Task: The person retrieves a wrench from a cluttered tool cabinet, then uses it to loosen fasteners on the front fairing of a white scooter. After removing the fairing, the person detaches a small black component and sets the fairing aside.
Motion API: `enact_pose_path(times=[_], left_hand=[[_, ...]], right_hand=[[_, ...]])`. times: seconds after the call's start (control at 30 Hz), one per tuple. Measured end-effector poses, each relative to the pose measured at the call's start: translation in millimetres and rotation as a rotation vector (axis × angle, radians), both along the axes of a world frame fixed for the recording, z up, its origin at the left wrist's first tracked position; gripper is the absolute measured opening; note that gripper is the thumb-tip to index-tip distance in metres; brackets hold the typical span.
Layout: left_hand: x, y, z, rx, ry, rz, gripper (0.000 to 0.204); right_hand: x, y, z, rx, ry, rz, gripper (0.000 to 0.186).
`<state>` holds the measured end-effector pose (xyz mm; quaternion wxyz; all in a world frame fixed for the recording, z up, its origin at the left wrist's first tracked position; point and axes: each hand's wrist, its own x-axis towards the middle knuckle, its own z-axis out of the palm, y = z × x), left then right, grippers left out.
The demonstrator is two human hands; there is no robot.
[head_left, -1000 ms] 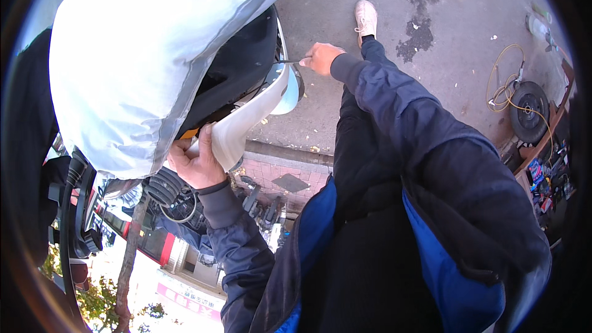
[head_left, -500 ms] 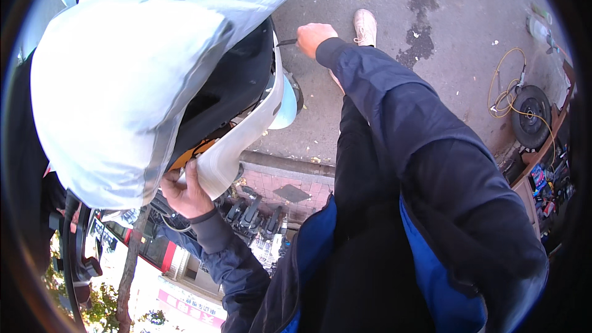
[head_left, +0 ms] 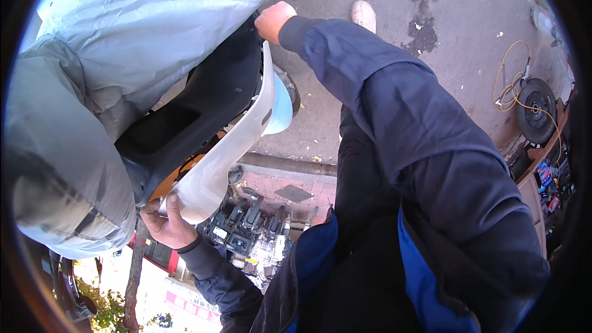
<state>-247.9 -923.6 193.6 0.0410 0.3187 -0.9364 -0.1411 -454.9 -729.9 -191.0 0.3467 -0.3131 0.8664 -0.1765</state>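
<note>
My left hand point(head_left: 168, 224) grips the lower end of a curved white plastic panel point(head_left: 237, 139), thumb on its outer face and fingers round the edge. A gap along the panel's side shows orange parts point(head_left: 165, 186) and some dark ones beneath. Beside it runs a black moulded panel point(head_left: 225, 74) of what looks like a scooter. My right hand point(head_left: 275, 21) is closed in a fist at the black panel's upper end, by the edge of a silvery fabric cover point(head_left: 160, 12). What it holds is hidden. The cover drapes over the upper left.
A light-blue rounded part point(head_left: 280, 108) sticks out behind the white panel. Dark and metallic parts point(head_left: 246, 228) lie on the ground below. At the right are a black wheel point(head_left: 534, 111), a yellow hose point(head_left: 498, 80) and a bin of small items point(head_left: 546, 179). A tree trunk point(head_left: 134, 271) stands lower left.
My right hand has moved up and left to the black panel's end; the thin dark piece seen in it is now hidden. The cover has shifted, baring more black panel. My left hand is lower.
</note>
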Motion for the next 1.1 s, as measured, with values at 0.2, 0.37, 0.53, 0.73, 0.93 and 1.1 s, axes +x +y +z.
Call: enact_pose_path(times=[0.2, 0.37, 0.53, 0.73, 0.93, 1.1], left_hand=[[3.7, -6.6, -4.0, 0.015, 0.077, -0.032, 0.037], [5.5, -10.8, -3.7, 0.022, 0.061, -0.036, 0.036], [7.4, -14.5, 0.8, 0.022, 0.026, -0.04, 0.035], [19.4, -20.3, 2.7, 0.067, 0.058, -0.015, 0.033], [14.5, -32.5, 8.2, 0.047, 0.016, 0.0, 0.03], [26.3, -42.9, 17.2, 0.052, 0.002, -0.067, 0.032]], right_hand=[[18.2, 20.2, -3.3, 0.018, -0.169, -0.153, 0.024], [37.3, 43.7, -14.7, 0.032, -0.397, -0.313, 0.034], [38.6, 45.9, -17.7, 0.018, -0.38, -0.314, 0.033], [19.1, 21.9, -4.7, 0.0, -0.086, -0.078, 0.023], [13.2, 23.1, -15.9, 0.044, -0.199, -0.093, 0.028], [47.9, 39.2, -24.6, 0.048, -0.502, -0.265, 0.034]])
